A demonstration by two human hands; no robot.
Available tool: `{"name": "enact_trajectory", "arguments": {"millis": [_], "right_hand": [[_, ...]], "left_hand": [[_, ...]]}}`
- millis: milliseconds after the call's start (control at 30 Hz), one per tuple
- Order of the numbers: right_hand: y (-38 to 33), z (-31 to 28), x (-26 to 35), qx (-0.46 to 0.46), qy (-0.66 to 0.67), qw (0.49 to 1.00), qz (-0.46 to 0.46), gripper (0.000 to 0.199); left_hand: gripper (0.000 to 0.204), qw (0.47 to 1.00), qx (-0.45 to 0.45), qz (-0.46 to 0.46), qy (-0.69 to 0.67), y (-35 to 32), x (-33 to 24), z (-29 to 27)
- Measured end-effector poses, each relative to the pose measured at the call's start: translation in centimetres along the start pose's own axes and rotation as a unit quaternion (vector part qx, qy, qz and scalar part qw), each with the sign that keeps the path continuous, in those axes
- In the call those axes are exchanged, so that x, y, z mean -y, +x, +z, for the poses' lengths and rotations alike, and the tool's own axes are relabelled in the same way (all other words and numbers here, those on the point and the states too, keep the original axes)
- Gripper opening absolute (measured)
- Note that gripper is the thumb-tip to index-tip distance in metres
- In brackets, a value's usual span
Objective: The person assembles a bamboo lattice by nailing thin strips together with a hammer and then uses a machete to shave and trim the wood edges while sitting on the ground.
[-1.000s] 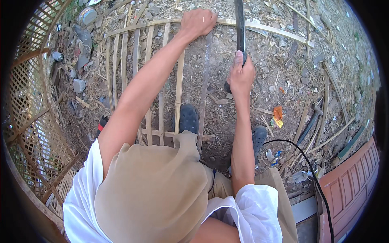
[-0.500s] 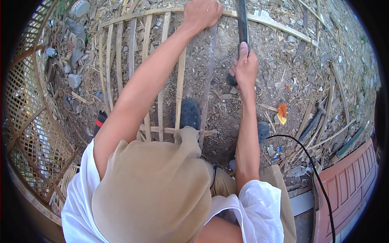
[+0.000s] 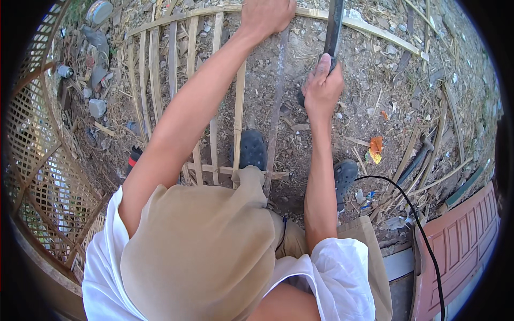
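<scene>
L hand [image 3: 266,16] grips bamboo frame [image 3: 193,59]; R hand [image 3: 321,88] fingers wrapped round prob. machete [image 3: 334,27].

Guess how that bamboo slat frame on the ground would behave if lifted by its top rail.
The bamboo slat frame would probably flex and sag: its slats are thin, long and widely spaced. Likely light for its size, being mostly gaps. It is unlikely to roll, lying flat under the left hand and a shoe.

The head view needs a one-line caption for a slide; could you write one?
Left hand grips a bamboo slat frame on bare ground while right hand holds a dark blade.
</scene>
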State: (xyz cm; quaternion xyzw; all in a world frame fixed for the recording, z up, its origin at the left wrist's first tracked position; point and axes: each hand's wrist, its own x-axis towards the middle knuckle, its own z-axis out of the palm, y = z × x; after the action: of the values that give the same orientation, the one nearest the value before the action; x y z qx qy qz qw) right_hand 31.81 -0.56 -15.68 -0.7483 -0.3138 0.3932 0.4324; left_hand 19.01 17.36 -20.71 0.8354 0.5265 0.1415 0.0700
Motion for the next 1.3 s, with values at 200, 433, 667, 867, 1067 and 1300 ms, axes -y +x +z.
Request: {"name": "enact_trajectory", "arguments": {"millis": [200, 433, 667, 867, 1067, 1300], "right_hand": [[0.9, -0.1, 1.1, 0.024, 0.004, 1.000, -0.017, 0.044], [0.6, 0.3, -0.7, 0.038, -0.140, 0.989, 0.004, 0.045], [-1.0, -0.2, -0.6, 0.082, 0.112, 0.983, 0.122, 0.045], [-1.1, -0.7, -0.7, 0.061, 0.158, 0.983, 0.073, 0.043], [0.1, -0.3, -2.4, 0.100, 0.062, 0.991, 0.068, 0.042], [-0.1, -1.2, -0.9, 0.184, 0.365, 0.887, 0.214, 0.050]], "left_hand": [[0.041, 0.999, -0.043, 0.020, -0.012, -0.4, 0.7, 0.2], [0.044, 1.000, 0.009, -0.005, -0.016, 0.4, 0.5, -0.6], [0.045, 0.999, 0.008, -0.028, -0.032, 0.2, 0.1, -0.4], [0.044, 0.999, 0.021, -0.030, -0.033, 0.4, 0.0, -0.6], [0.044, 0.999, 0.019, -0.030, -0.028, 0.1, 0.0, -0.6], [0.042, 1.000, -0.004, -0.007, -0.009, -0.1, 0.3, 0.1]]}}
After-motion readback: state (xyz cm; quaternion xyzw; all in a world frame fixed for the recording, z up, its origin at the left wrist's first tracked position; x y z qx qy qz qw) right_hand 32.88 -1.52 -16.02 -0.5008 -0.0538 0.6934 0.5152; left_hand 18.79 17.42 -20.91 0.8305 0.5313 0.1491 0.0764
